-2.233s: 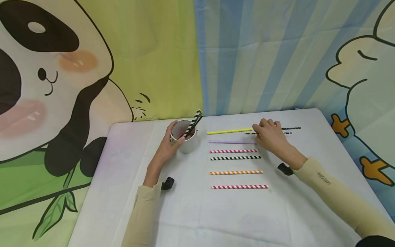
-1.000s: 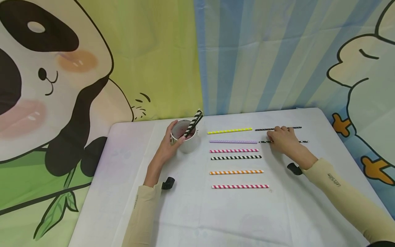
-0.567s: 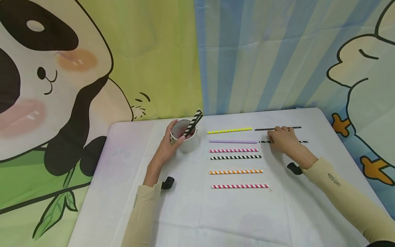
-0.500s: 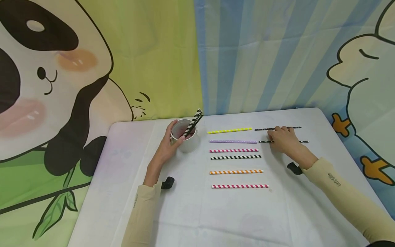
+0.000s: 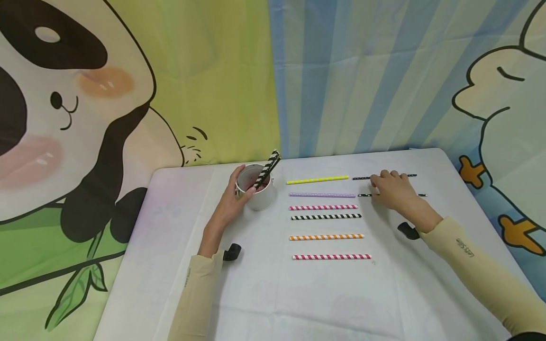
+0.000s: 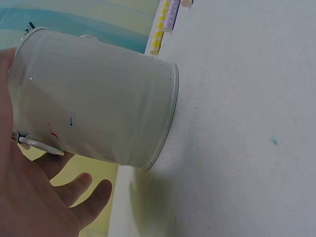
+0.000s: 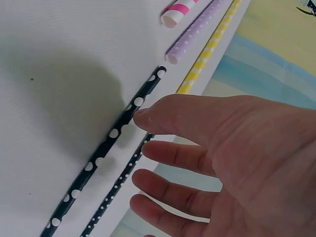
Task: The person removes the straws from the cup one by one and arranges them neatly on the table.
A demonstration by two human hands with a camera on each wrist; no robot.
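Note:
My left hand (image 5: 228, 208) grips the rim of a small white pail (image 5: 261, 202) at the back of the table, thumb on the near side. Black-and-white paper straws (image 5: 267, 171) lean out of the pail. In the left wrist view, some of its fingers spread free below the pail. My right hand (image 5: 394, 192) hovers over two black straws, its fingers spread and holding nothing. One straw with large white dots (image 7: 113, 133) lies just by the thumb tip. Beyond it runs a straw with small dots (image 7: 116, 186). The hand hides their middles in the head view.
Left of the right hand, several straws lie crosswise in a column: yellow (image 5: 317, 180), lilac dotted (image 5: 322, 195), pink-striped (image 5: 323, 208), black-striped (image 5: 326, 217), orange-striped (image 5: 326, 237) and red-striped (image 5: 332, 257). A patterned curtain (image 5: 230, 94) stands behind the white table (image 5: 332, 298).
My right hand has shifted the large-dotted black straw rightward and nearer, apart from the small-dotted one. It has since released it and lifted slightly. The left hand and pail have stayed put.

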